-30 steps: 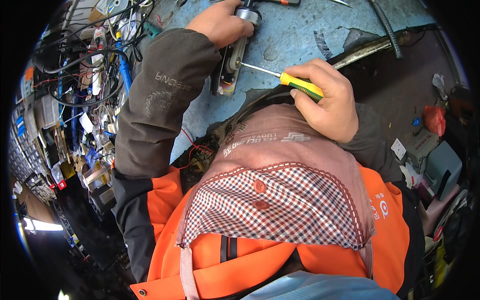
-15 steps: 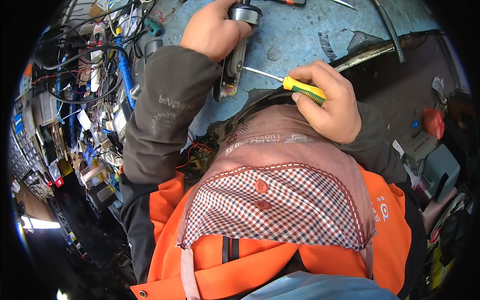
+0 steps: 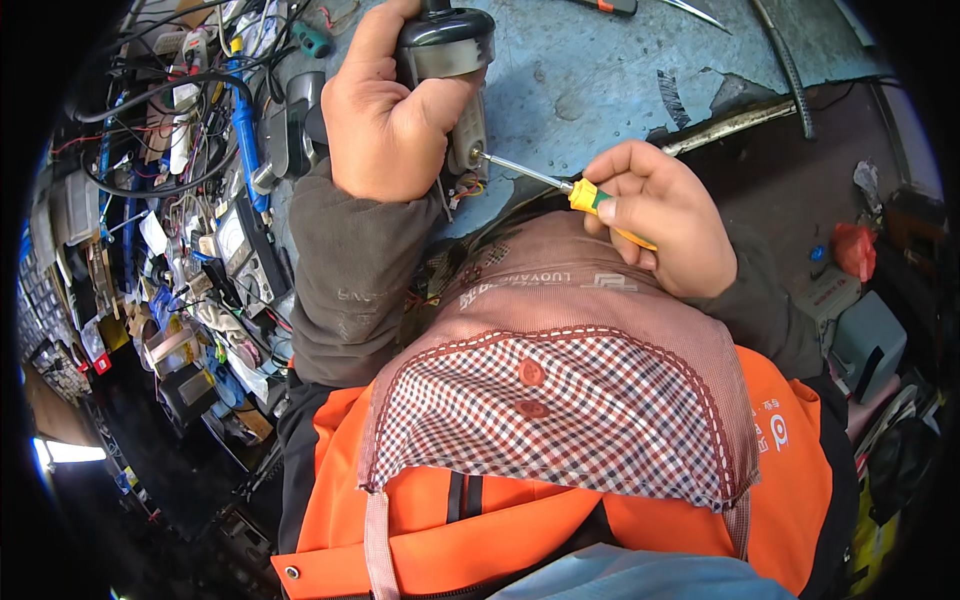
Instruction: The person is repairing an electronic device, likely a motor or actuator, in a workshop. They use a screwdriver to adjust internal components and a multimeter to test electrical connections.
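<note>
My left hand [image 3: 392, 130] is closed around a grey-and-black appliance [image 3: 447, 42] with a round, partly see-through cylinder at its far end. Its kind I cannot make out. A slim grey section of it runs toward me, and thin coloured wires show at its near end. In my right hand [image 3: 668, 222] is a screwdriver [image 3: 588, 197] with a yellow-and-green handle, fingers wrapped round it. The metal shaft points up and left, its tip at a small round recess in the slim section. My fingers hide part of the handle, and my left hand covers the appliance's middle.
A worn blue bench top [image 3: 570, 95] lies beneath, its near edge torn. A black cable [image 3: 787, 75] hangs over that edge at right. Tangled cables, a blue tube [image 3: 246, 145], a green tool [image 3: 312, 40] and loose parts crowd the left. A red bag [image 3: 853, 250] sits at far right.
The appliance has turned and come nearer, its cylinder showing larger and lower. My left hand has shifted left and down. My right hand has moved slightly right and down, its grip on the screwdriver changed.
</note>
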Action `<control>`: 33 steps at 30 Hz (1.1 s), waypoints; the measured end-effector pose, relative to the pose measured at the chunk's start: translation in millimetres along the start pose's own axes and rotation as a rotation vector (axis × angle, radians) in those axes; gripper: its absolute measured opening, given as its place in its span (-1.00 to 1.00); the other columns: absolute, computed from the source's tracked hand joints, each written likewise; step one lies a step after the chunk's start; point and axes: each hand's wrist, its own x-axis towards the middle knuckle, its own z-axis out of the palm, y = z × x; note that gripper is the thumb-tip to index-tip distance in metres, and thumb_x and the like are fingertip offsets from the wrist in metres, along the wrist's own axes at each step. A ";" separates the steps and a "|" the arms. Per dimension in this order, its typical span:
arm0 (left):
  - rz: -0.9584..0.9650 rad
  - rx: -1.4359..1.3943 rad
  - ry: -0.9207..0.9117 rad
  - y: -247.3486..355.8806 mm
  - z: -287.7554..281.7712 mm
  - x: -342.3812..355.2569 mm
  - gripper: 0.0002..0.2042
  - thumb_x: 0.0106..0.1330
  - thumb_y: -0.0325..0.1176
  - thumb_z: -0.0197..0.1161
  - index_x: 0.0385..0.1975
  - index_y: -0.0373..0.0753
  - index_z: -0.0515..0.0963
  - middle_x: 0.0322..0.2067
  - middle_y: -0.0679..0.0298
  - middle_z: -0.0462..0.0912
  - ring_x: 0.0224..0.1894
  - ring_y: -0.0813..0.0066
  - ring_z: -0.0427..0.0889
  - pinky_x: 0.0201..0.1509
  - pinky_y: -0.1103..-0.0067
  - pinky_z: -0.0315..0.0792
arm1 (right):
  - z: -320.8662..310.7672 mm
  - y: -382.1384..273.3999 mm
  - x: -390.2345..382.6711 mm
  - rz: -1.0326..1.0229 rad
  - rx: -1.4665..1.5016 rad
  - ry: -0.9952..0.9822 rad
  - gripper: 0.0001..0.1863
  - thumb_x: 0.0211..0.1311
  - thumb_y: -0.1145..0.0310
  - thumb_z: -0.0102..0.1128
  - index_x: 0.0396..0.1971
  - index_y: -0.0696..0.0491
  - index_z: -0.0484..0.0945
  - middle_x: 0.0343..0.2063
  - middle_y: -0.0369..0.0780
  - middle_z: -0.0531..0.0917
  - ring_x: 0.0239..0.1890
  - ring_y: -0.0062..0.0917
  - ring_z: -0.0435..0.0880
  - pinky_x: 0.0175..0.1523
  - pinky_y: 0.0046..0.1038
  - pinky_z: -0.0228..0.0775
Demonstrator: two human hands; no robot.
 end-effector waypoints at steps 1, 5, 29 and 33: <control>-0.002 0.023 0.004 -0.1 -0.1 -0.1 -0.50 0.26 -0.63 0.43 0.25 -0.43 0.56 -0.08 0.24 0.81 -0.09 0.53 0.76 0.08 0.56 0.64 | 4.4 9.5 0.7 -0.178 -0.138 0.012 -0.59 0.31 0.61 0.23 0.15 0.27 0.52 -0.23 -0.18 0.75 -0.37 -0.63 0.64 -0.27 -0.53 0.50; 0.015 -0.011 0.039 -6.6 -9.9 -11.4 -0.49 0.28 -0.63 0.46 0.26 -0.41 0.57 -0.03 0.24 0.80 -0.04 0.51 0.76 0.12 0.55 0.65 | 10.3 1.5 -5.0 -0.656 -0.751 0.032 -0.55 0.16 0.71 0.30 0.10 0.26 0.61 -0.18 -0.05 0.74 -0.26 -0.37 0.76 -0.11 -0.38 0.66; 0.308 0.175 0.250 -4.4 7.2 -53.7 -0.28 0.18 -0.58 0.58 0.40 -0.40 0.46 0.19 0.13 0.71 0.09 0.44 0.72 0.30 0.50 0.55 | 3.8 26.4 -25.7 -0.094 0.067 0.053 -0.70 0.42 0.65 0.25 0.10 0.21 0.52 -0.13 -0.22 0.67 -0.40 -0.76 0.58 -0.27 -0.64 0.49; 0.303 0.106 0.291 -11.9 8.2 -54.0 -0.28 0.20 -0.57 0.58 0.41 -0.39 0.44 0.17 0.15 0.70 0.08 0.45 0.72 0.28 0.51 0.56 | 8.8 22.2 -30.5 -0.153 -0.152 0.122 -0.68 0.40 0.68 0.34 0.10 0.23 0.57 -0.10 -0.24 0.73 -0.16 -0.69 0.75 -0.04 -0.62 0.64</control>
